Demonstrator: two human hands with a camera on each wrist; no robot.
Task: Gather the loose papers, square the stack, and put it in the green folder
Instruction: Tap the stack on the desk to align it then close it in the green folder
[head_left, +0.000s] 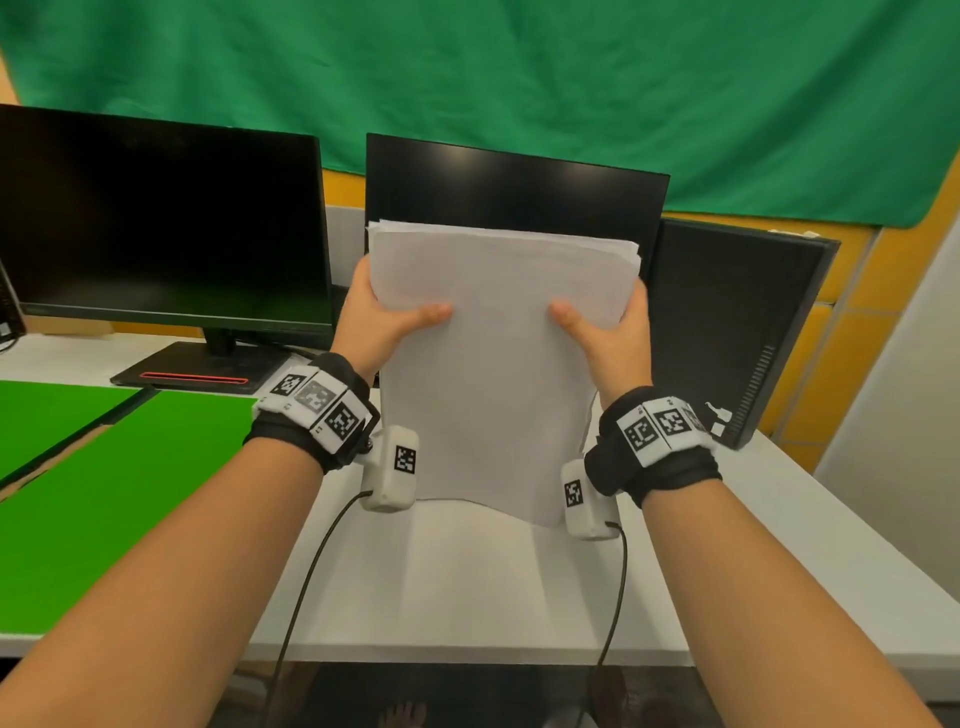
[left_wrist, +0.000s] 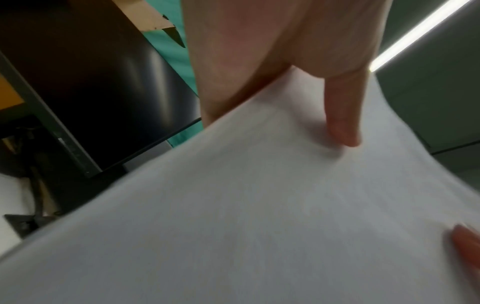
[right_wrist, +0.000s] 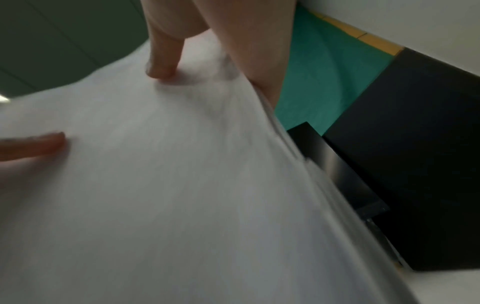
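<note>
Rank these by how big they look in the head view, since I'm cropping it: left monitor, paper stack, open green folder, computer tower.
1. left monitor and green folder: too alike to rank, and the folder runs off frame.
2. paper stack, though nearness to the camera inflates it.
3. computer tower, smallest.

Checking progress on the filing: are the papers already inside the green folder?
No: both hands hold the papers upright above the table, while the green folder lies off to the left.

Bare forearms wear black wrist wraps (head_left: 311, 441) carrying white marker-printed blocks (head_left: 662, 423), cabled cameras (head_left: 390, 467) beneath.
</note>
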